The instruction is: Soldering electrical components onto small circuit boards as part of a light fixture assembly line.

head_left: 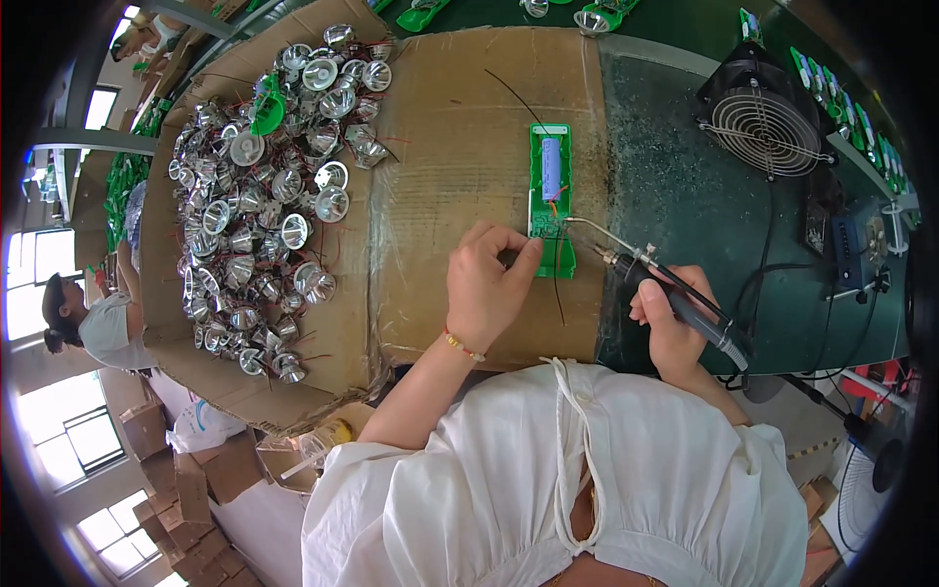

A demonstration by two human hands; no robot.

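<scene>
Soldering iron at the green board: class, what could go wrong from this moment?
1. The left hand pinches the green board right beside the soldering iron tip, so its fingers might get burned.
2. The iron works close to the blue cell, which heat could damage.
3. The thin black wire under the board could snag and shift it.

We are in an electronics assembly workshop. A heap of silver reflectors (269, 196) with wires fills the upper left, a soldering iron (675, 293) and a green circuit board (551, 196) sit at centre, a fan (763, 117) stands upper right, and cardboard boxes (186, 489) pile up lower left.
</scene>
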